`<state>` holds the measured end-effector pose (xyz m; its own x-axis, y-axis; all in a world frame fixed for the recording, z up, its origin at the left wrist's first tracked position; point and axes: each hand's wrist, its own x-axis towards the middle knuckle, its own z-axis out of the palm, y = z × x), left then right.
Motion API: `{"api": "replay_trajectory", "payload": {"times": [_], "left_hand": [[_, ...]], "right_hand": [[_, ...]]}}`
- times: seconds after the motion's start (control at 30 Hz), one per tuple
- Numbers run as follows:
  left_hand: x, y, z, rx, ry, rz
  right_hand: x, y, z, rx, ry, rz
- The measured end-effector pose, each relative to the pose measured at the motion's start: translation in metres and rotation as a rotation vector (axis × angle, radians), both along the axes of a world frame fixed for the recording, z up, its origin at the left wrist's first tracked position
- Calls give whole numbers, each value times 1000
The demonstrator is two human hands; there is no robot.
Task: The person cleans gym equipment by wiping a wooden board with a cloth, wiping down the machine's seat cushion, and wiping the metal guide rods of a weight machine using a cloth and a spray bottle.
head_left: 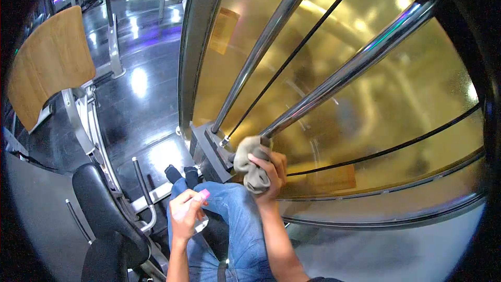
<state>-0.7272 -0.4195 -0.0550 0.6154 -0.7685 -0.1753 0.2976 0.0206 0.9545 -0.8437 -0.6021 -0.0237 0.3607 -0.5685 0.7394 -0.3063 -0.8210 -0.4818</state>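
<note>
A greyish-beige cloth (251, 164) is bunched up in my right hand (272, 173), whose fingers wrap round it. The cloth is at the lower end of a chrome guide rod (313, 94), beside the grey weight stack. My left hand (183, 213) is closed round a clear spray bottle (201, 223) with a pink top, held above my jeans (232, 203). A second chrome rod (266, 47) and a thin black cable (297, 47) run upward to the left of the cloth.
A yellow translucent panel (396, 99) stands behind the rods. Black padded seats (107, 209) with a handle (143, 183) are at the left. Farther left is a wooden board (55, 62) on a metal frame. Dark shiny floor (138, 104) lies beyond.
</note>
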Motion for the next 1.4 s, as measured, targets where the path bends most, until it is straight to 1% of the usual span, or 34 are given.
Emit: {"api": "replay_trajectory", "payload": {"times": [0.03,0.07,0.13,0.17,0.27,0.3,0.33,0.4,0.43,0.47,0.57,0.67,0.73,0.8,0.83,0.87,0.9,0.93,0.97,1.0,1.03,1.07,1.1,1.17,1.2,1.23,1.27,1.3,1.37,1.4], "left_hand": [[1,1,-3,1,-1,0],[0,3,-6,21,-12,-10],[0,5,-10,46,-21,-14],[-1,5,-11,42,-36,1],[-1,7,-11,65,-57,19],[-1,8,-11,82,-68,7],[-2,9,-13,83,-64,4],[-2,9,-17,131,-42,-9],[-3,9,-18,132,-37,-10],[-3,8,-19,141,-42,-7],[-3,8,-24,160,-72,3],[-5,6,-33,181,-87,9],[-6,5,-43,208,-69,21],[-5,8,-56,189,-140,-22],[-6,9,-61,199,-141,-26],[-6,9,-63,217,-147,-27],[-7,6,-64,161,-133,4],[-8,4,-66,104,-119,35],[-8,2,-67,81,-126,25],[-9,-1,-69,90,-124,22],[-10,-3,-71,108,-136,6],[-11,-5,-71,126,-148,-10],[-11,-7,-71,135,-150,-21],[-11,-9,-79,130,-149,-14],[-11,-10,-84,117,-150,-2],[-11,-10,-90,119,-149,-3],[-10,-9,-96,69,-92,38],[-10,-7,-102,20,-34,80],[-10,-4,-109,-9,22,106],[-9,-2,-114,-40,76,131]], "right_hand": [[3,-8,6,-161,79,27],[5,-14,6,-162,80,30],[9,-25,-5,-197,214,-26],[6,-29,-23,-236,219,-53],[3,-32,-60,-221,261,-55],[5,-26,-63,-164,264,-63],[8,-23,-68,-163,268,-66],[10,-21,-84,-32,271,-4],[6,-22,-94,-66,385,-23],[4,-22,-106,-65,389,-20],[4,-14,-134,234,575,16],[0,-12,-149,310,563,43],[-1,-14,-145,276,527,93],[-5,-14,-129,386,364,117],[-4,-10,-110,423,256,141],[-7,-10,-99,565,129,181],[-14,-12,-95,520,108,114],[-22,-10,-89,495,16,70],[-23,-4,-82,427,-174,54],[-28,-11,-95,436,-173,51],[-34,-23,-120,492,-318,-143],[-37,-30,-133,541,-459,-341],[-31,-33,-133,549,-456,-347],[-6,-40,-131,535,-411,-230],[10,-36,-135,651,-531,-254],[9,-35,-131,886,-628,-48],[8,-34,-125,1116,-718,171],[3,-42,-141,1118,-715,170],[-17,-68,-206,1268,-765,12],[-22,-77,-232,1271,-764,8]]}}
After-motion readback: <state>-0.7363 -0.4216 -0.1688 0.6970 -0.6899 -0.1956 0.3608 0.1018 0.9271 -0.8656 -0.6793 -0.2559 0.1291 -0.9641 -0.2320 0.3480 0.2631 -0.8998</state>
